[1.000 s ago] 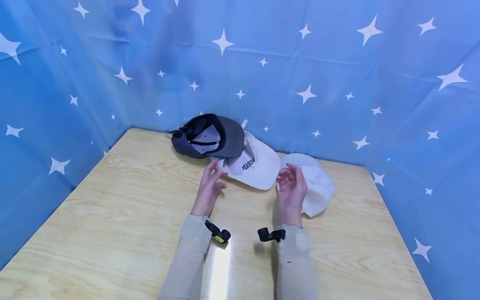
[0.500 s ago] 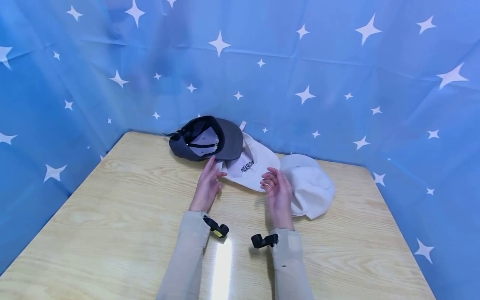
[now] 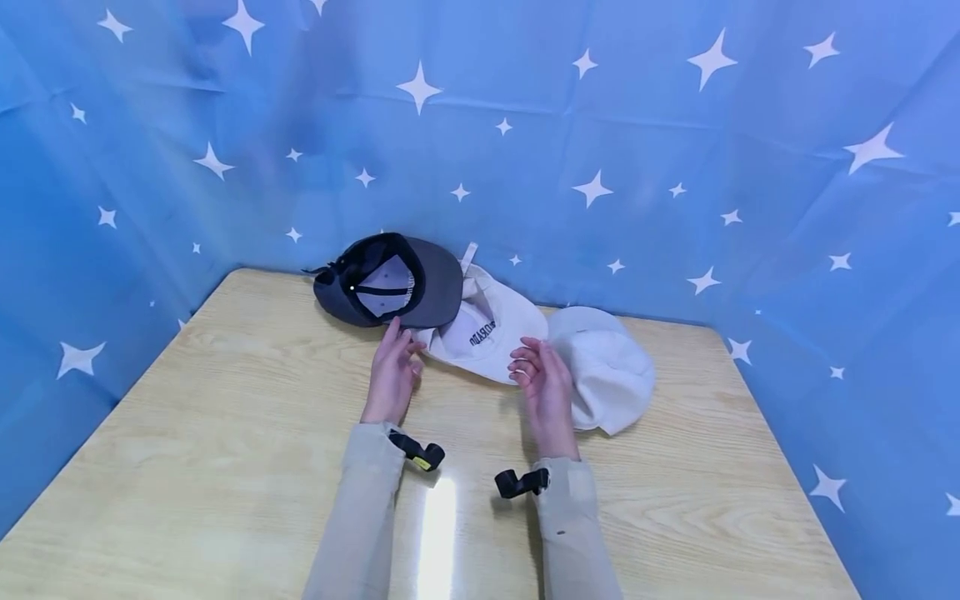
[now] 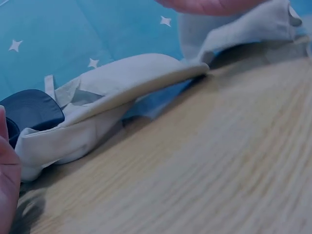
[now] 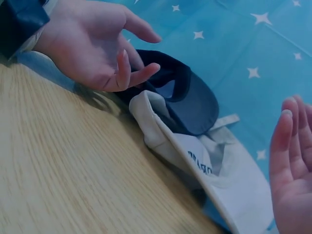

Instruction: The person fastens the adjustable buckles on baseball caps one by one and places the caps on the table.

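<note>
Three caps lie in a row along the back of the table. A dark navy cap, hollow side up, partly overlaps a white cap with dark lettering, which is also upturned. To the right sits a plain white cap, crown up. My left hand hovers at the near side of the dark cap, fingers loosely spread and holding nothing; whether a fingertip touches it I cannot tell. My right hand is raised between the two white caps, fingers slightly bent, with nothing in it.
The wooden table reaches back to a blue curtain with white stars, which closes off the back and both sides. A black wrist camera is strapped on the left sleeve, and another black camera on the right.
My right hand has moved left, off the plain white cap toward the lettered one. The left hand has barely moved. The head view has shifted slightly; the caps keep their places.
</note>
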A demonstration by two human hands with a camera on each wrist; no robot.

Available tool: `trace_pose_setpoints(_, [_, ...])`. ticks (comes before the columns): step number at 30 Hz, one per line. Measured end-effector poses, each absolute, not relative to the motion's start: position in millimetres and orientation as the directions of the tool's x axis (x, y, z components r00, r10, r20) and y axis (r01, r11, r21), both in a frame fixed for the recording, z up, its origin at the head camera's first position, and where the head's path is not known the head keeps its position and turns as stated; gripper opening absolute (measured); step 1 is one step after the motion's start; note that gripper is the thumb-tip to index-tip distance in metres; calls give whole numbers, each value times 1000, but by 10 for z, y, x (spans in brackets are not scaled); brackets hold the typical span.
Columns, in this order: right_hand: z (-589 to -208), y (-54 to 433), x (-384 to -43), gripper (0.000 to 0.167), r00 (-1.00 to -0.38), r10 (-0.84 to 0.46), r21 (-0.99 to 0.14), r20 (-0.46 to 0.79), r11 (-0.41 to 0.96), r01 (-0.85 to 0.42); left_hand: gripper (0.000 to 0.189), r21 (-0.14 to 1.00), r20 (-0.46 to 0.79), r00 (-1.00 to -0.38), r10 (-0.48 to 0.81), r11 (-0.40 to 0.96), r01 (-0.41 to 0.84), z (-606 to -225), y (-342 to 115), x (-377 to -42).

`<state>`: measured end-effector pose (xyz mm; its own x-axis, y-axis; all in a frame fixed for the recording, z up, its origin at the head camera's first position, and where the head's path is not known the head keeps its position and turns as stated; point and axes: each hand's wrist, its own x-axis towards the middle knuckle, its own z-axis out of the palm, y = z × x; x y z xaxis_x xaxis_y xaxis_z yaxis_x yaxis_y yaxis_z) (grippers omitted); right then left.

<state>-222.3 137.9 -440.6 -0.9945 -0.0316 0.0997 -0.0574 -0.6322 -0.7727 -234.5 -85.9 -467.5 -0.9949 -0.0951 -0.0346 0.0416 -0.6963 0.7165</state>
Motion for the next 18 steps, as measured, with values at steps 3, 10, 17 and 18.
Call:
trace_pose_setpoints(3, [-4373, 1370, -2222, 33, -995, -35, -787, 93, -614, -52, 65, 680, -52, -997, -66, -733, 13, -4647, -892, -2362])
trace_pose_setpoints(10, [-4370, 1325, -2212, 39, -995, -58, -811, 87, -584, -37, 62, 659, -62, -992, -106, -751, 39, -4665, -953, -2368])
trace_pose_setpoints(17, [-4397, 1349, -2210, 38, -996, -66, -816, 65, -577, -15, 70, 643, -57, -987, -150, -762, 79, -4676, -942, -2346])
trace_pose_setpoints(18, [-4400, 1353, -2210, 37, -996, -66, -818, 64, -575, -15, 71, 634, -54, -987, -154, -768, 85, -4673, -942, -2340])
